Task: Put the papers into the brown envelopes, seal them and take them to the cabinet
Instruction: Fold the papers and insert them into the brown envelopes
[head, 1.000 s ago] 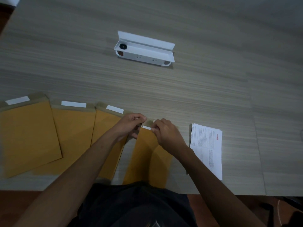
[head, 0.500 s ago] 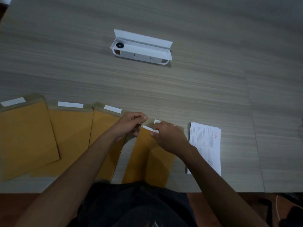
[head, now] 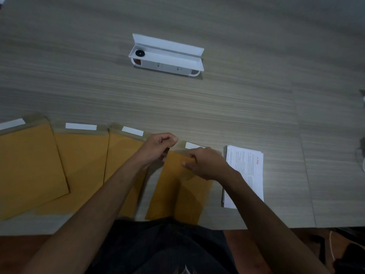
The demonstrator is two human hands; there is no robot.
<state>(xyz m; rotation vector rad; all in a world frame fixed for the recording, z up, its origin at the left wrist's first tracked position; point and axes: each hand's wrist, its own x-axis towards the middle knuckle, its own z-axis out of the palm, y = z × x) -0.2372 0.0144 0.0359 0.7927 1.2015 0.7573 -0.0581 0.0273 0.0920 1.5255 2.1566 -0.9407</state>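
Several brown envelopes lie in a row along the near table edge, each with a white strip on its open flap. My hands are on the rightmost envelope (head: 177, 192). My left hand (head: 158, 148) pinches the left end of its flap. My right hand (head: 205, 164) grips the mouth edge, thumb on the face. The flap's white strip (head: 192, 145) shows just beyond my right hand. A stack of printed papers (head: 246, 169) lies right of this envelope, partly under my right forearm. The three other envelopes (head: 83, 165) lie flat to the left, overlapping.
An open white box (head: 167, 60) with a black round part inside sits at the middle of the wooden table (head: 237, 105). The table's near edge runs close to my body. The cabinet is out of view.
My right hand has slid a little toward me along the envelope's mouth, uncovering the white strip on the flap. My left hand has stayed at the flap's left end.
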